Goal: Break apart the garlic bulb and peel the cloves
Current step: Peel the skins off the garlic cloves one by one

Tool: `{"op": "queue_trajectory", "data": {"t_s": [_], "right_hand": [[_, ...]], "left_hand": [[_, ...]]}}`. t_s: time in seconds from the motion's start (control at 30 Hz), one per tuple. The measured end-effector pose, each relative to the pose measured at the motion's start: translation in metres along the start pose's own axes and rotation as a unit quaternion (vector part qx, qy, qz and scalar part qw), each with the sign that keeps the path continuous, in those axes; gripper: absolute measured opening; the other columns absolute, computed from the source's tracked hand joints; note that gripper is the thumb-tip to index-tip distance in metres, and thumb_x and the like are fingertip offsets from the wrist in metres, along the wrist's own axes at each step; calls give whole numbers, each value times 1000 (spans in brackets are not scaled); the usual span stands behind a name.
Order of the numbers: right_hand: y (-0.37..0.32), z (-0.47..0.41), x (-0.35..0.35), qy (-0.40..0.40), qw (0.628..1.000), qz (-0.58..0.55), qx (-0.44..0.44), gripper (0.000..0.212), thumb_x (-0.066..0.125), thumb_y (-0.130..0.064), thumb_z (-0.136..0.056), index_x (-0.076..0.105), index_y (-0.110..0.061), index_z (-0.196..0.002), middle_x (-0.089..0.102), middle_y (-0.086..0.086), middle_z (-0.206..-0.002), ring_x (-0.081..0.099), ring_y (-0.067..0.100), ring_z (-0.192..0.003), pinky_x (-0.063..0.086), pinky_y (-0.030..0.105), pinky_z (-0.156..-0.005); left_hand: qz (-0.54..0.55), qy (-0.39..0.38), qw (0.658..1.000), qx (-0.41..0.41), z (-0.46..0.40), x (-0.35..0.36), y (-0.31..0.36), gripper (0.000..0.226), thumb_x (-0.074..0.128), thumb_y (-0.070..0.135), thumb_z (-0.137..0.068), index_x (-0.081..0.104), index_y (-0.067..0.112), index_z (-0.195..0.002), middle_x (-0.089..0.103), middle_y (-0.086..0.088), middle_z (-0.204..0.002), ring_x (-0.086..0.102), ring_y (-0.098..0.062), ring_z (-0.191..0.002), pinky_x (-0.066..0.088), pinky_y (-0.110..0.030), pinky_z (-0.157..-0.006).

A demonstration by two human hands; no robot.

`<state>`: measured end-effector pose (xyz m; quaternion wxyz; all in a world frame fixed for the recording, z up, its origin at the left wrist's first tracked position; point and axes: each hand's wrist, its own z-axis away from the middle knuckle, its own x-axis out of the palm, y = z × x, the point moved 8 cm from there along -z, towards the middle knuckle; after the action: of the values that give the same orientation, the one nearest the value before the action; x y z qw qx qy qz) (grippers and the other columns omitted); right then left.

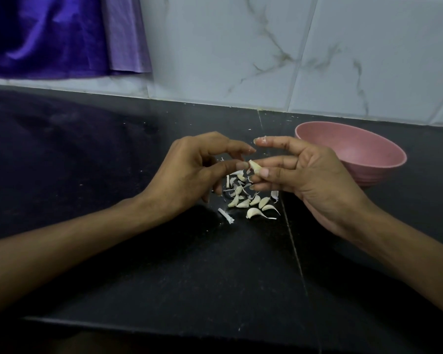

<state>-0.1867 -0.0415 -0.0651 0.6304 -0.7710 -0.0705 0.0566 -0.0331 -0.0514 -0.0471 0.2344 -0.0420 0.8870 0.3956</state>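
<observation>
My right hand (302, 175) holds a single pale garlic clove (255, 166) between thumb and fingers, a little above the black counter (138, 264). A scrap of skin clings to its raised index fingertip. My left hand (189, 172) hovers just left of the clove, fingers curled and apart, its thumb tip almost touching the clove. Below both hands lies a loose heap of several garlic cloves (253, 203) mixed with bits of papery skin. A small white stem piece (226, 215) lies at the heap's left edge.
A pink bowl (384, 159) stands on the counter behind my right hand, near the marble-tiled wall (266, 47). Purple cloth (49, 34) hangs at the back left. The counter's front edge runs along the bottom of the view.
</observation>
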Motion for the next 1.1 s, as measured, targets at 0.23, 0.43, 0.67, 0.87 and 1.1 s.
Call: {"op": "queue_trajectory", "data": {"t_s": [0.23, 0.43, 0.67, 0.87, 1.1], "right_hand": [[-1, 1, 6, -19, 999, 43, -5, 44, 64, 7, -84, 57, -10, -124, 76, 16, -93, 71, 20, -73, 60, 29, -67], [-1, 0, 5, -24, 998, 52, -10, 39, 63, 6, -86, 59, -11, -121, 75, 17, -92, 71, 21, -73, 60, 29, -66], [-1, 0, 8, -38, 997, 60, -17, 34, 63, 3, -87, 61, -10, -118, 76, 14, -89, 71, 20, -74, 60, 28, -66], [-1, 1, 10, -47, 996, 67, -31, 31, 68, 5, -81, 66, -7, -110, 76, 13, -91, 69, 33, -81, 60, 31, -71], [-7, 1, 8, -32, 989, 124, -70, 31, 66, 9, -83, 66, -8, -109, 77, 10, -90, 73, 30, -78, 60, 35, -70]], "left_hand": [[-46, 11, 999, 7, 0, -3, 1, 14, 76, 33, -75, 73, 21, -84, 69, -6, -73, 59, -18, -44, 51, -34, -41], [-66, 9, 998, 20, 1, -2, 6, 10, 78, 26, -78, 71, 21, -83, 66, 6, -69, 58, -13, -44, 47, -23, -45], [-59, -32, 998, -14, 3, 8, 3, 8, 69, 12, -89, 61, 14, -89, 61, 28, -61, 54, -3, -39, 40, -11, -43], [-17, -29, 998, -51, 1, 7, 0, 9, 67, 18, -90, 58, 16, -87, 60, 15, -50, 51, -6, -35, 41, -19, -37], [3, -15, 999, -50, 2, 5, 2, 9, 72, 21, -82, 64, 18, -85, 61, 20, -53, 49, -4, -33, 39, -18, -36]]}}
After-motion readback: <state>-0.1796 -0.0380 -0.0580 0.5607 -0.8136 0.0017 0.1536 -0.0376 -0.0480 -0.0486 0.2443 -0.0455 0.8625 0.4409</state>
